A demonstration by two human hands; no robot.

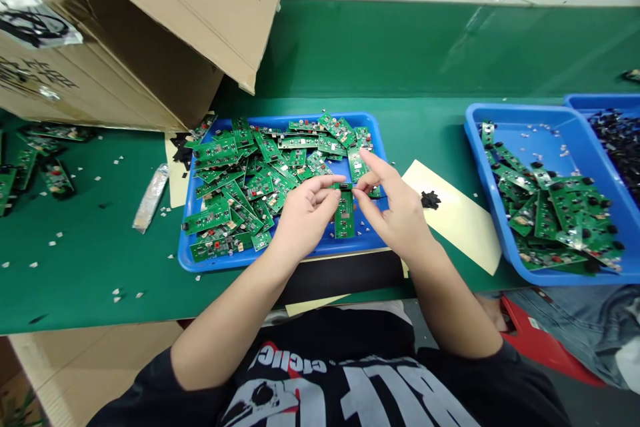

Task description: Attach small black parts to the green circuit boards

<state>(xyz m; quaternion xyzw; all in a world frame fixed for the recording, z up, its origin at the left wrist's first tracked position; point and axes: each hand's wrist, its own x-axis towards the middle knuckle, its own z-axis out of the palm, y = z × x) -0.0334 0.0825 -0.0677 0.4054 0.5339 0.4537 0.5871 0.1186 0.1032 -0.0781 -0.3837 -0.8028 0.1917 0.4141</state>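
Observation:
My left hand (305,213) is closed on a small green circuit board (345,215) and holds it upright over the near edge of a blue tray (280,256). My right hand (393,203) pinches at the top end of the same board, where a small black part (344,186) sits, with its index finger stretched out. The tray is heaped with several loose green circuit boards (250,173).
A second blue tray (487,167) at the right holds boards fitted with black parts; a third (600,101) behind it holds loose black parts. A yellow paper sheet (463,220) carries a few black pieces (430,199). A tilted cardboard box (150,27) stands at the back left, with more boards (30,160) beside it.

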